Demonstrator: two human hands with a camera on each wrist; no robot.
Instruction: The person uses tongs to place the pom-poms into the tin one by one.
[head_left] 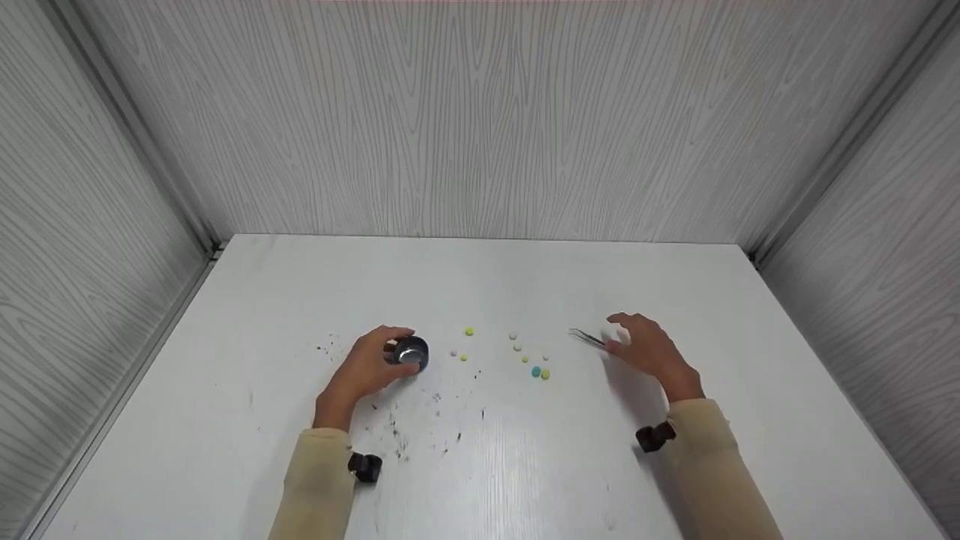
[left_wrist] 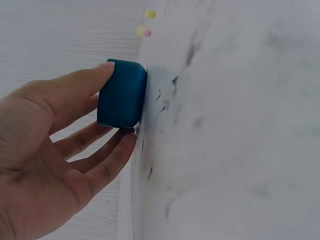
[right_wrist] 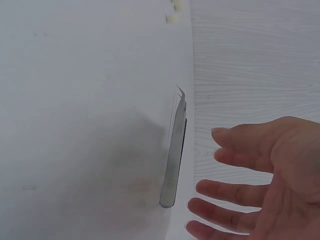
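Cup (left_wrist: 121, 95), smooth teal outside and shiny within, stands on the bench (head_left: 675, 289), gripped between thumb and fingers of the left hand (head_left: 371, 365). Small rounded pellets (head_left: 535, 372), mostly pale or yellow, dot the middle; slim metal tweezers (right_wrist: 173, 160) with bent tips lie just beside the right hand (head_left: 646, 349), its fingers loosely spread.

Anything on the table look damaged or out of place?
Yes: scattered dark marks streak the smooth white tabletop near the round, shiny blue cup, odd against the plain surface. Dirt or damage, I can't tell.
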